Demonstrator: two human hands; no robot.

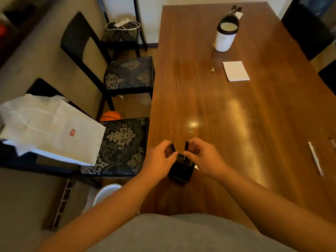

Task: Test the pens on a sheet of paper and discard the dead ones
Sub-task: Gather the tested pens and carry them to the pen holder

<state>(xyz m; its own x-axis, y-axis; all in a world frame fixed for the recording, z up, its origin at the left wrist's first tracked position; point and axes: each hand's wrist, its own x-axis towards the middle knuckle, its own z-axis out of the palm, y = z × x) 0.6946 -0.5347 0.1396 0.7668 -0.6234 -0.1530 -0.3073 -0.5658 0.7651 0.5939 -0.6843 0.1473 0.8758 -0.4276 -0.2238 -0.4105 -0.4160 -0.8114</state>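
A black pen holder (181, 172) stands near the front left edge of the wooden table (236, 115). Above it my left hand (160, 159) pinches a short black piece, perhaps a pen cap (172, 147). My right hand (203, 157) grips a black pen (186, 151) whose lower end reaches down into the holder. A white notepad (235, 70) lies far up the table. A white pen (316, 159) lies at the right edge, with another pen (333, 142) barely visible beyond it.
A white bin with a black rim (225, 34) stands at the far end, scissors (234, 10) behind it. A small scrap (212, 70) lies left of the notepad. Left of the table are chairs (127, 75), one bearing a white paper bag (52, 130).
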